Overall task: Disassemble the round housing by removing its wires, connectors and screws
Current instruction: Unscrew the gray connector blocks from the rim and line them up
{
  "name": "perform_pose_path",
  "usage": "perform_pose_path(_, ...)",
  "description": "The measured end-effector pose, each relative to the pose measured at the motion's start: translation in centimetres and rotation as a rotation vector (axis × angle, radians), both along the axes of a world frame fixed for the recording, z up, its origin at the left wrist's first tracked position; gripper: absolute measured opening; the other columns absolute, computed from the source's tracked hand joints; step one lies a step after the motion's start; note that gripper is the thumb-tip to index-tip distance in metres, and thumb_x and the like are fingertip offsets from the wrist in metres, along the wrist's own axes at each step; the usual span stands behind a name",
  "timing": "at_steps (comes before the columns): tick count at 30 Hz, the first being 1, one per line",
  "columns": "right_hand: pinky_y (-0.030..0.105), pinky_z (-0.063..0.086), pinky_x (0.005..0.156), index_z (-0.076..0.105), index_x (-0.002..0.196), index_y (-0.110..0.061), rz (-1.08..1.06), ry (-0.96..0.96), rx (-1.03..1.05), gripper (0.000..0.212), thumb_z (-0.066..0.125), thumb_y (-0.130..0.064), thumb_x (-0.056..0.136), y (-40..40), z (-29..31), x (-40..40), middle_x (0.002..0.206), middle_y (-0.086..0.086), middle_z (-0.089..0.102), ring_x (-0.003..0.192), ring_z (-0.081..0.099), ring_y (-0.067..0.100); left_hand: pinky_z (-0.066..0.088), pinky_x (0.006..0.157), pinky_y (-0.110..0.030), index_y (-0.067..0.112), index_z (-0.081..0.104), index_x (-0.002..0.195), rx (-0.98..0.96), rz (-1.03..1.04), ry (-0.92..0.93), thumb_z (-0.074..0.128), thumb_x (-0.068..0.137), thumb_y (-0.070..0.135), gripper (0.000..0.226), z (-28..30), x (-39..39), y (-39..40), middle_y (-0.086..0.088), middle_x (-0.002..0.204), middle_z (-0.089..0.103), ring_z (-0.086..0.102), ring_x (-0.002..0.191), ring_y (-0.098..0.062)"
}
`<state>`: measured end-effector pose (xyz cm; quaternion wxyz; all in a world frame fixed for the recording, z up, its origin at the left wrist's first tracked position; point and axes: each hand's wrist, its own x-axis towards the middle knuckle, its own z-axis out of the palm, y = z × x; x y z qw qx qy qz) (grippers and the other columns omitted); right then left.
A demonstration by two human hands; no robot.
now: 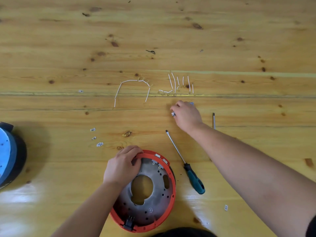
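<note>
The round housing [153, 200], an orange ring around a grey metal plate with a central hole, lies at the near edge of the wooden table. My left hand [122, 165] grips its upper-left rim. My right hand [186, 115] reaches forward past the housing and pinches a small white connector [173, 114] just above the tabletop. White connectors [159, 157] sit on the housing's upper rim. Removed white wires lie in two groups, a long arched wire [131, 81] and several short wires [177, 85], beyond my right hand.
A teal-handled flat screwdriver [186, 164] lies right of the housing. A thinner tool [213, 120] lies behind my right forearm. Small white tags [99, 144] are scattered left of the housing, one tag [226, 207] at lower right. A blue round object [8, 154] sits at the left edge.
</note>
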<state>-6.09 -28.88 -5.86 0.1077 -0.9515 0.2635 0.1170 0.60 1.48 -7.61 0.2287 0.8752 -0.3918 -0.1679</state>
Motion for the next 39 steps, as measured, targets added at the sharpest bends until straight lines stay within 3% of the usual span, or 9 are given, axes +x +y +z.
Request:
perform_pose_path(4,0.039,0.039,0.101,0.065,0.126,-0.018,-0.006,-0.005,-0.09,0.036,0.056,-0.004,0.095,-2.0,0.1,0.9,0.129,0.004,0.061,0.122,0.055,0.031,0.052,0.057,-0.022,0.04,0.07,0.106,0.001,0.003,0.0,0.076,0.086,0.021,0.029,0.0,-0.1,0.0,0.026,0.118,0.066,0.066,0.096,-0.007)
perform_pose_path(12,0.042,0.038,0.108,0.035,0.16,-0.019,-0.008,-0.042,-0.114,0.075,0.063,-0.006,0.091,-1.6,0.0,0.1,0.139,0.004,0.062,0.134,0.05,0.03,0.053,0.056,-0.024,0.041,0.069,0.106,-0.014,-0.002,-0.007,0.062,0.086,0.032,0.023,0.2,-0.1,-0.1,0.027,0.117,0.065,0.067,0.095,-0.007)
perform_pose_path(19,0.044,0.043,0.113,0.056,0.147,-0.015,-0.007,-0.23,0.053,0.051,0.066,-0.014,0.097,2.3,1.2,-6.4,0.144,0.004,0.056,0.136,0.051,0.026,0.055,0.056,-0.026,0.042,0.066,0.118,0.028,-0.036,-0.026,0.072,0.088,0.023,0.036,0.3,-0.1,0.1,0.024,0.12,0.066,0.066,0.101,-0.01)
perform_pose_path(22,0.039,0.042,0.118,0.054,0.148,-0.02,-0.002,-0.139,0.169,0.049,0.065,-0.024,0.101,4.9,1.0,-9.5,0.147,0.0,0.054,0.137,0.051,0.019,0.058,0.056,-0.031,0.038,0.068,0.121,0.009,-0.081,-0.069,0.065,0.092,0.028,0.031,1.0,-0.4,0.0,0.019,0.12,0.067,0.068,0.103,-0.014)
perform_pose_path(25,0.038,0.048,0.112,0.048,0.152,-0.022,-0.064,-0.005,0.211,0.056,0.061,-0.042,0.102,7.7,0.6,-12.2,0.147,0.001,0.051,0.134,0.052,0.019,0.06,0.059,-0.034,0.039,0.065,0.126,0.024,-0.126,-0.085,0.052,0.093,0.037,0.036,1.8,-0.7,0.0,0.016,0.124,0.066,0.067,0.108,-0.016)
perform_pose_path(29,0.041,0.053,0.096,0.043,0.144,-0.015,-0.233,0.183,0.175,0.069,0.063,-0.06,0.095,10.8,0.2,-14.7,0.139,0.006,0.049,0.128,0.052,0.028,0.059,0.083,-0.039,0.045,0.057,0.136,0.078,-0.238,-0.07,0.053,0.094,0.034,0.043,2.5,-0.5,0.1,0.017,0.133,0.06,0.055,0.124,-0.017)
perform_pose_path(33,0.042,0.053,0.085,0.039,0.141,-0.014,-0.244,0.243,0.213,0.06,0.064,-0.049,0.099,12.2,-0.5,-15.8,0.134,0.007,0.048,0.121,0.057,0.029,0.057,0.086,-0.046,0.034,0.068,0.125,0.131,-0.282,-0.285,0.046,0.09,0.026,0.043,3.2,-1.3,-0.9,0.007,0.12,0.07,0.065,0.115,-0.027)
perform_pose_path(37,0.042,0.053,0.086,0.045,0.138,-0.013,-0.253,0.192,0.25,0.043,0.059,-0.034,0.104,11.8,-0.4,-15.6,0.133,0.009,0.053,0.117,0.062,0.032,0.06,0.072,-0.042,0.031,0.072,0.121,0.187,-0.313,-0.326,0.079,0.074,0.005,0.054,3.9,-2.2,-1.8,0.004,0.113,0.075,0.072,0.102,-0.026)
perform_pose_path(39,0.04,0.052,0.089,0.048,0.136,-0.012,-0.274,0.153,0.304,0.04,0.058,-0.033,0.104,11.3,-0.2,-15.4,0.132,0.01,0.056,0.118,0.063,0.032,0.06,0.066,-0.038,0.031,0.072,0.123,0.215,-0.303,-0.297,0.084,0.069,0.001,0.062,4.4,-2.2,-1.8,0.006,0.113,0.075,0.073,0.1,-0.025)
